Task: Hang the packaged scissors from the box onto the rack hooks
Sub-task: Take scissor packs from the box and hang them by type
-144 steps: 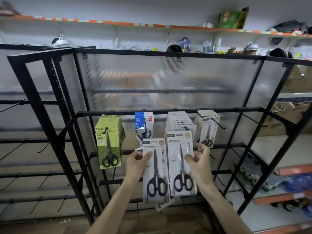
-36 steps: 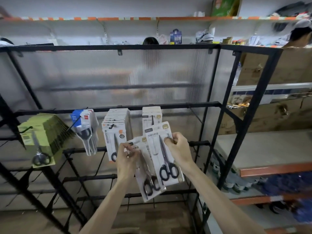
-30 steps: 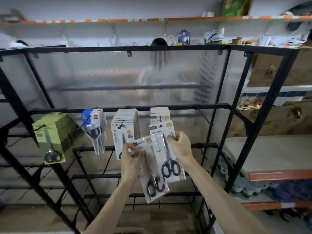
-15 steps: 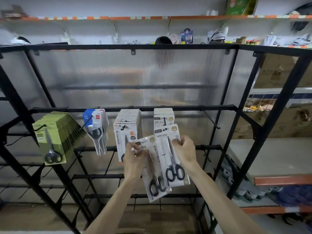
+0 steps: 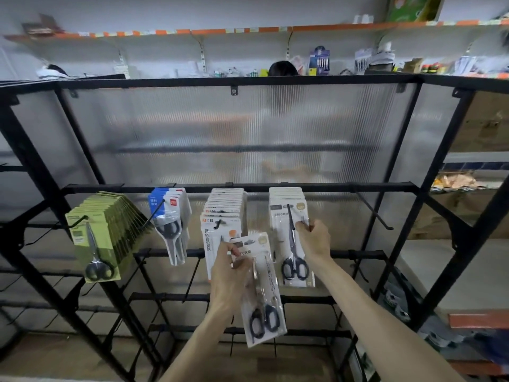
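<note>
Black metal rack [image 5: 248,186] framing fills the view, backed by a ribbed translucent panel [image 5: 248,133]. Left hand [image 5: 230,274] grips one packaged scissors [image 5: 265,288] by its upper edge, tilted, below the crossbar. Right hand [image 5: 315,241] pinches the upper right edge of a second pack [image 5: 293,260], seated at the front of the stack on a hook [image 5: 288,213] just left of that hand. Green packs [image 5: 93,244] hang far left of the left hand. Overhead, an orange-edged wall shelf [image 5: 248,30] carries assorted goods.

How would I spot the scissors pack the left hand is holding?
Look at the black rack, along the bar where four bunches of packs hang. Below the third bunch from the left, the left hand grips a white pack of black-handled scissors. It alone is tilted and off the hooks.
</note>
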Demonstrator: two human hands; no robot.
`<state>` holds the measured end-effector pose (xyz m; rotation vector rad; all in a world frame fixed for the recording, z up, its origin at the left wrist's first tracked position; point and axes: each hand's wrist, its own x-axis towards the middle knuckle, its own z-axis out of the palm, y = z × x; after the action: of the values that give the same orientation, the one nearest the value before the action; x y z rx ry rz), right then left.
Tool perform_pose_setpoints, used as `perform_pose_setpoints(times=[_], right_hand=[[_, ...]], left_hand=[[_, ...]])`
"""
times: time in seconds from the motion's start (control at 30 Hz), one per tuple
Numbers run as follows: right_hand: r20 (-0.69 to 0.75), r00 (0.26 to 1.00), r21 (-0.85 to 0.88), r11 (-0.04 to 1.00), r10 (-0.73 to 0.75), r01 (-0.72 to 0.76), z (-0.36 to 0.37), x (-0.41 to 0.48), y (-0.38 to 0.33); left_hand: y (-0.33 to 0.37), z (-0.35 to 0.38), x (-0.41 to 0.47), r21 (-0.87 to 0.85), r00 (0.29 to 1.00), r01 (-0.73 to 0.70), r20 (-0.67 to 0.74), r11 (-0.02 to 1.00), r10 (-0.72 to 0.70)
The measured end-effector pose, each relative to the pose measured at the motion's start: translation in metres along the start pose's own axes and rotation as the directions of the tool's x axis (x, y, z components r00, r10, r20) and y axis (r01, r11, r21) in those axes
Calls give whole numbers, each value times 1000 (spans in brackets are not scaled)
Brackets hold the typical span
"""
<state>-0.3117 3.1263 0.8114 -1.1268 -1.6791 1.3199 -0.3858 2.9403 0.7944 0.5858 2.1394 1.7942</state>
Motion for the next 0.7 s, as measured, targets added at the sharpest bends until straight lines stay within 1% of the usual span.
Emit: perform_pose_setpoints(times=[0.07,0.17,0.23,0.27,0.37,0.43,0.5,0.57,0.63,0.7], right_hand=[[12,1000,-14,1000,10,-10,0,2,3],[73,997,-40,999,30,-27,-5,-6,11],[99,995,-84,996,-1,10,-13,-18,19],[125,992,-74,996,-29,38,-18,-28,21],[280,956,-20,996,-83,92,-31,-57,18],[345,929,-15,989,-135,149,-37,-66,17],[339,928,14,987,-157,161,-47,-71,16],[293,939,18,983,-179,182,-59,-75,16],[254,942,-11,973,-222,232,-69,-79,14],[221,947,-12,971,-232,241,-74,-81,10]], left_hand=[[1,-2,2,2,1000,-15,11,1000,15],[7,-3,-1,1,999,-31,27,1000,31],[12,0,-5,-4,999,-28,37,1000,28],[14,4,-7,-10,999,-29,43,1000,29],[20,17,-14,11,996,-69,64,998,68],[21,26,-20,15,988,-109,111,994,107],[23,32,-27,-34,978,-106,179,994,110],[26,35,-33,-42,970,-92,223,995,99],[31,33,-38,-64,980,-88,175,994,98],[37,28,-37,-32,994,-87,65,996,89]])
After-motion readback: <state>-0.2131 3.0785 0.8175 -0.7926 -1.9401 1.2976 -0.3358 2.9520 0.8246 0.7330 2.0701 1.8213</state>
